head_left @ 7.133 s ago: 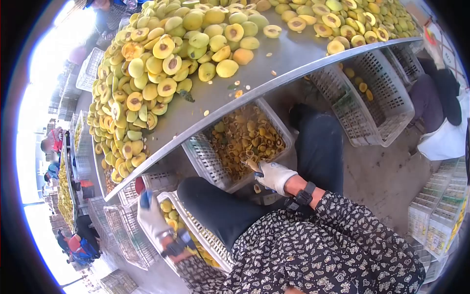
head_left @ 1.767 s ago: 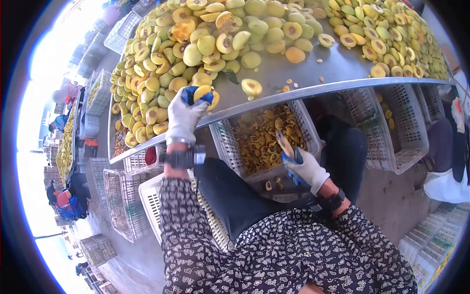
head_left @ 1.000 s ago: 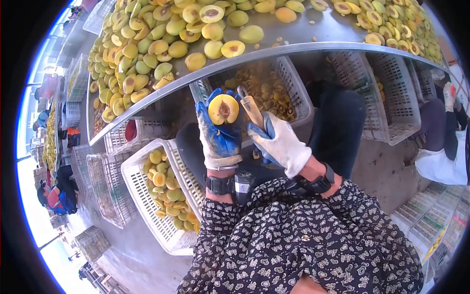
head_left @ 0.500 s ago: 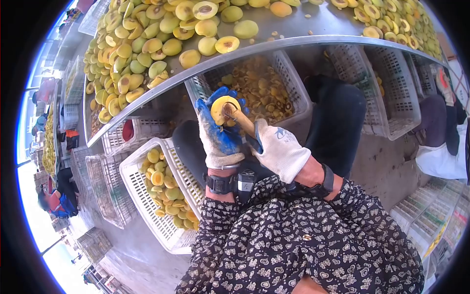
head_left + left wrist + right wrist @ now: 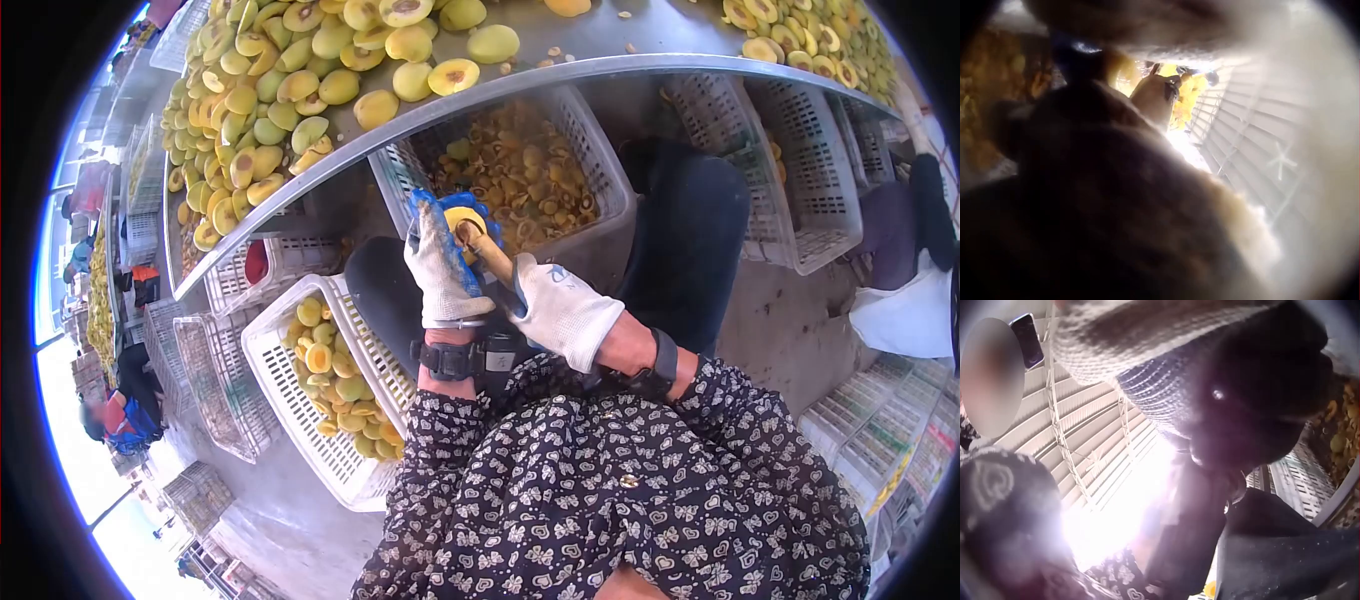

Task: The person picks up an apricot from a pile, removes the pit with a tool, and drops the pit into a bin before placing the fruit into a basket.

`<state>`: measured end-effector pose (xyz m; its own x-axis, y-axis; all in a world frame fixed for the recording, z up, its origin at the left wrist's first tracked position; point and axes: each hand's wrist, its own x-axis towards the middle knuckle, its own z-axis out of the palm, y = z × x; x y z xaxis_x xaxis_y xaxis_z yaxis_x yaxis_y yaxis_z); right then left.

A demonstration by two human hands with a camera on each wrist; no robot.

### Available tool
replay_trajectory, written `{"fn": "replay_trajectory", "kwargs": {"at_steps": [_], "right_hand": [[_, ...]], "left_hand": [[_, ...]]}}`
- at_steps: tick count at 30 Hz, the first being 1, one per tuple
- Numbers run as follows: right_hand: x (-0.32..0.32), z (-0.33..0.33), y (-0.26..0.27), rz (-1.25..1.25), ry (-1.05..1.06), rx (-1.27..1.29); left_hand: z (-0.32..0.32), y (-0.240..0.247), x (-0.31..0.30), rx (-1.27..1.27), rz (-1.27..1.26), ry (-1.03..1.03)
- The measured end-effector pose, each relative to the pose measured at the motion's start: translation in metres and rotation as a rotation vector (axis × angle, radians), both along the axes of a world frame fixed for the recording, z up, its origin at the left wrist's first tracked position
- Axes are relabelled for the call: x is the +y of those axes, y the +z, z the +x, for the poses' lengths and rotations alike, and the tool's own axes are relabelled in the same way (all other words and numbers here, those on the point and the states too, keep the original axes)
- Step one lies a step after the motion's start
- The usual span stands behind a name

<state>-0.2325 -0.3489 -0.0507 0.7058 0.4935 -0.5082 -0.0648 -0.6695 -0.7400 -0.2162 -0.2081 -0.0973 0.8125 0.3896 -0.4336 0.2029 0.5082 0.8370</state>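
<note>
My left hand [image 5: 436, 268], in a white glove with a blue palm, cups a yellow stone-fruit half [image 5: 463, 216], its cut face turned up. Its fingers curl round the fruit's edge. My right hand [image 5: 568, 310], gloved alike, grips a wooden-handled pitting tool [image 5: 490, 258] whose tip is at the brown pit hollow; the fruit and glove partly hide the tip. The left wrist view is mostly dark glove, with the pale tool handle [image 5: 1155, 100] beyond. Close up in the right wrist view are the glove's knitted cuff [image 5: 1141, 344] and shadowed fingers.
A metal table [image 5: 560, 66] heaped with fruit halves [image 5: 265, 110] curves across the front. Below its edge stands a crate [image 5: 618, 190] of scraps and pits. A white crate [image 5: 265, 350] of fruit halves sits left of my knee, and more crates [image 5: 795, 190] at right.
My left hand reached to the table pile, then brought a fruit half before me. The right hand brought the pitting tool onto its cut face; since then the left hand has turned inward.
</note>
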Motion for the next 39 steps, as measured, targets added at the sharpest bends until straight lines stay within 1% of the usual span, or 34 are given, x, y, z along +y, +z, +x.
{"fn": "replay_trajectory", "kwargs": {"at_steps": [2, 4, 7, 8, 10, 14, 16, 17, 19, 21, 22, 23, 25, 26, 27, 28, 29, 30, 31, 33, 34, 35, 37, 38, 39], "right_hand": [[0.003, -0.002, -0.006, 0.019, -0.020, -0.021], [0.005, 0.000, -0.007, 0.037, -0.042, -0.051], [0.005, 0.001, -0.004, 0.018, -0.086, -0.071], [0.005, 0.002, -0.004, 0.012, -0.077, -0.073], [0.005, 0.003, -0.004, 0.004, -0.068, -0.076], [0.003, 0.003, -0.005, -0.029, -0.026, -0.066], [0.003, 0.001, -0.004, -0.039, -0.016, -0.057], [0.001, 0.001, -0.002, -0.017, -0.022, -0.016], [-0.001, 0.002, -0.002, 0.003, -0.026, 0.027], [-0.005, 0.004, -0.006, 0.188, -0.092, 0.355], [-0.006, 0.003, -0.009, 0.274, -0.146, 0.497], [-0.007, 0.002, -0.007, 0.273, -0.150, 0.499], [-0.005, 0.001, -0.002, 0.382, -0.198, 0.632], [-0.001, -0.001, -0.003, 0.264, -0.149, 0.443], [0.002, -0.002, -0.003, 0.267, -0.148, 0.444], [0.003, -0.003, -0.004, 0.179, -0.103, 0.343], [0.004, -0.004, -0.006, 0.090, -0.061, 0.243], [0.007, -0.014, -0.017, 0.050, -0.054, -0.017], [0.004, -0.015, -0.021, 0.048, -0.056, -0.017], [0.001, -0.003, -0.019, 0.333, -0.168, 0.521], [-0.001, 0.000, -0.014, 0.401, -0.227, 0.714], [0.000, -0.003, -0.018, 0.425, -0.249, 0.716], [0.004, -0.007, -0.018, 0.374, -0.241, 0.550], [0.004, -0.006, -0.016, 0.200, -0.131, 0.321], [0.004, -0.009, -0.019, 0.111, -0.074, 0.163]], "left_hand": [[0.000, 0.001, -0.003, -0.031, 0.014, 0.007], [0.000, 0.002, -0.007, -0.032, -0.140, 0.100], [0.001, 0.004, -0.010, -0.083, -0.218, 0.133], [0.000, 0.003, -0.009, -0.080, -0.217, 0.133], [0.000, 0.001, -0.007, -0.076, -0.156, 0.070], [0.002, -0.007, -0.007, -0.056, -0.104, 0.122], [0.001, -0.016, -0.003, -0.051, -0.043, 0.064], [0.000, -0.015, -0.004, -0.048, -0.043, 0.063], [0.001, -0.014, -0.005, 0.066, 0.042, 0.009], [-0.001, -0.014, -0.001, 0.036, 0.006, -0.012], [-0.004, -0.011, 0.002, 0.027, -0.059, -0.066], [-0.006, -0.006, 0.003, 0.018, -0.124, -0.121], [-0.006, -0.006, 0.003, -0.017, -0.138, -0.130], [-0.007, -0.005, 0.001, -0.037, -0.102, -0.113], [-0.008, -0.004, 0.000, -0.057, -0.067, -0.096], [-0.009, -0.012, 0.003, -0.038, -0.091, -0.054], [-0.009, -0.015, 0.004, -0.038, -0.090, -0.054], [-0.009, -0.018, 0.005, -0.002, -0.067, -0.063], [-0.010, -0.021, 0.005, 0.034, -0.045, -0.072], [-0.004, -0.024, 0.009, 0.028, -0.057, -0.070], [-0.007, -0.022, 0.010, 0.066, -0.103, -0.105], [-0.008, -0.019, 0.010, 0.100, -0.151, -0.137], [-0.007, -0.017, 0.013, 0.072, -0.197, -0.173], [-0.009, -0.016, 0.010, 0.036, -0.221, -0.144], [-0.010, -0.015, 0.008, 0.002, -0.241, -0.115]]}}
